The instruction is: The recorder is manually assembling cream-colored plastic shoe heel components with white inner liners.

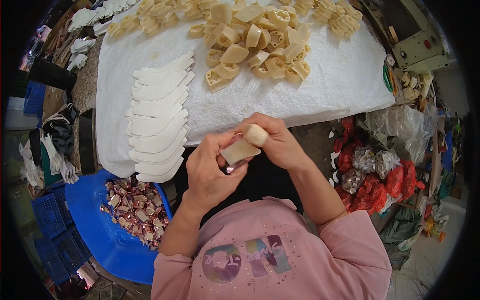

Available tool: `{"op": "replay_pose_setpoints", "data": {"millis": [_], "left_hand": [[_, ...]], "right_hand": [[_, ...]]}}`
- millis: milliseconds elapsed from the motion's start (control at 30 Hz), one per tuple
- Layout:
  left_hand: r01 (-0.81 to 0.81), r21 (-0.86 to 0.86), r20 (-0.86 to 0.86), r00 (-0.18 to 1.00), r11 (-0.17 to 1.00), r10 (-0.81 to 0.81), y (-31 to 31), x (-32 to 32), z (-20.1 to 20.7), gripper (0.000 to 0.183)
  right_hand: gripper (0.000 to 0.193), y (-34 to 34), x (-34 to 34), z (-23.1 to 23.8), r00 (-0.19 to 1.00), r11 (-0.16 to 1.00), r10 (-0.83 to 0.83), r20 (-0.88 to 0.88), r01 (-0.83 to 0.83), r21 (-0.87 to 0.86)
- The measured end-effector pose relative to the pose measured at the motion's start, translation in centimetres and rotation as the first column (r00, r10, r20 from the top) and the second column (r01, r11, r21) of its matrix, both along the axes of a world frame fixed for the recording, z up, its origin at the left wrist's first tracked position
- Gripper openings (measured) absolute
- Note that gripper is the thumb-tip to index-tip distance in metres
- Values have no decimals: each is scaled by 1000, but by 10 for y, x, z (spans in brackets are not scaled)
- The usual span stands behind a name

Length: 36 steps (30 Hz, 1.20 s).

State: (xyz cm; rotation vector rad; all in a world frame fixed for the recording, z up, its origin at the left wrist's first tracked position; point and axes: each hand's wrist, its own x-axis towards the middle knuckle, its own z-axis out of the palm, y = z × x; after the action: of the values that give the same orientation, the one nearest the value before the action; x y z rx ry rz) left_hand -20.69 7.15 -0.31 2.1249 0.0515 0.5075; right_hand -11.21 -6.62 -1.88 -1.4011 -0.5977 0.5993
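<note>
Close in front of my body, just off the table edge, my left hand (pixel 216 162) is closed around a shoe heel (pixel 241 150). Its pale cream face points up, and shiny pink metallic covering shows along its sides. My right hand (pixel 275 142) meets it from the other side with fingers curled. A rounded cream piece (pixel 256 135) sits at the right thumb and presses near the heel's upper edge; whether it is a small block or a thumb cover I cannot tell. Fingers hide part of the heel.
A white cloth-covered table (pixel 330 97) carries heaped beige plastic heels (pixel 270 42) and overlapping white curved sheets (pixel 157 120). A blue tub (pixel 107 250) at lower left holds several pink metallic-covered heels (pixel 137 212). Red and clear plastic bags (pixel 367 185) lie at the right.
</note>
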Motion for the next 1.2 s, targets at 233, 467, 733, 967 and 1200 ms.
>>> {"op": "replay_pose_setpoints", "data": {"millis": [233, 467, 733, 967, 1200], "left_hand": [[-104, 153, 200, 977, 983, 72, -12, 3, -1, 49], [-223, 165, 290, 942, 961, 169, -13, 13, -12, 42], [-298, 195, 328, 918, 934, 224, -18, 12, -7, 42], [-304, 189, 296, 924, 934, 240, -12, 14, -18, 42], [-138, -364, -33, 990, 921, 135, -2, 0, -10, 40]], "right_hand": [[21, -2, -8, 2, 999, 986, 30, -30, -24, 168], [22, 7, -8, -21, 1000, 987, -25, -16, 27, 159], [24, 12, -26, -15, 896, 937, 34, -443, 125, 327], [27, 14, -26, -14, 984, 984, -178, -6, 178, 9], [44, -2, -1, -20, 997, 988, 62, 39, -67, 142]]}}
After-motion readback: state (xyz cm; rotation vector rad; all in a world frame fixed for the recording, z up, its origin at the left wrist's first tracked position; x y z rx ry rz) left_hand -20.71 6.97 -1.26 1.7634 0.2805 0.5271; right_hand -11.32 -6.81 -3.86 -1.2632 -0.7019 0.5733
